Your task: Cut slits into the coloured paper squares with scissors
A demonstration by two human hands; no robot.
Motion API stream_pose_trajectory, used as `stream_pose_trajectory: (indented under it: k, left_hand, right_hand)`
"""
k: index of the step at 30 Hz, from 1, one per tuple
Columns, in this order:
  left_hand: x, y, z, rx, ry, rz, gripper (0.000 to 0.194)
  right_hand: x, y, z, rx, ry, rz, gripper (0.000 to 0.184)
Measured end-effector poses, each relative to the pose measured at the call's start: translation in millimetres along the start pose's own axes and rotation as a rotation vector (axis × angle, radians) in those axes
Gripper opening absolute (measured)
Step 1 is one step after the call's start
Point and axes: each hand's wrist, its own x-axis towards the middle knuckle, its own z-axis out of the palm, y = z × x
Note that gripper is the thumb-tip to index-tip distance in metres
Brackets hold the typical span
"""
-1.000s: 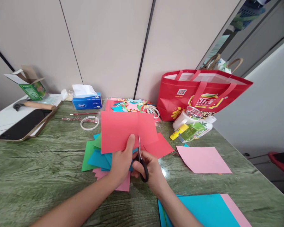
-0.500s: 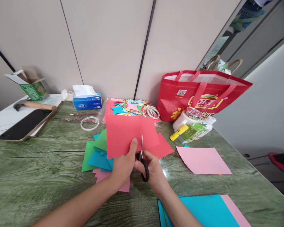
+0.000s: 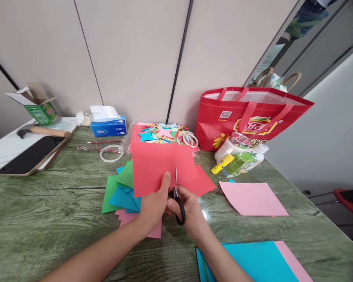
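Observation:
My left hand (image 3: 154, 203) pinches the lower edge of a red sheet of paper (image 3: 153, 166), thumb on top and the other fingers hidden beneath. In my right hand (image 3: 191, 211) is a pair of scissors (image 3: 180, 207) with black handles. Their blade points away from me and lies along a cut or crease line in the red sheet. Below the held sheet, another red piece of paper (image 3: 202, 182) shows at the right. Green paper pieces (image 3: 113, 196), blue pieces (image 3: 125, 199) and pink pieces (image 3: 154, 231) lie under and left of my hands.
A pink sheet (image 3: 254, 199) and blue sheets (image 3: 250, 260) lie at right. Behind are a red bag (image 3: 223, 125), glue stick (image 3: 222, 164), tape rolls (image 3: 111, 153), paper stars (image 3: 164, 132), and a tissue box (image 3: 108, 127). A phone (image 3: 29, 154) and hammer (image 3: 47, 131) sit at left.
Almost nothing differs. Both hands, the red sheet and the scissors stay in nearly the same place, with only a very slight shift of the scissors.

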Motion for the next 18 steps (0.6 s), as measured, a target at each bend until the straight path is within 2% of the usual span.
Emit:
stream_pose_trajectory:
  k: [15,18]
  left_hand:
    - [-1.8,2.8,-0.4,0.013,-0.024,-0.069,0.024]
    - [-1.3,1.7,-0.1,-0.005,0.001,-0.030,0.022]
  right_hand:
    - [-1.9,-4.5,1.5,0.001,0.041,0.034,0.027]
    - [-2.2,-3.1,1.3,-0.012,0.049,0.048,0.027]
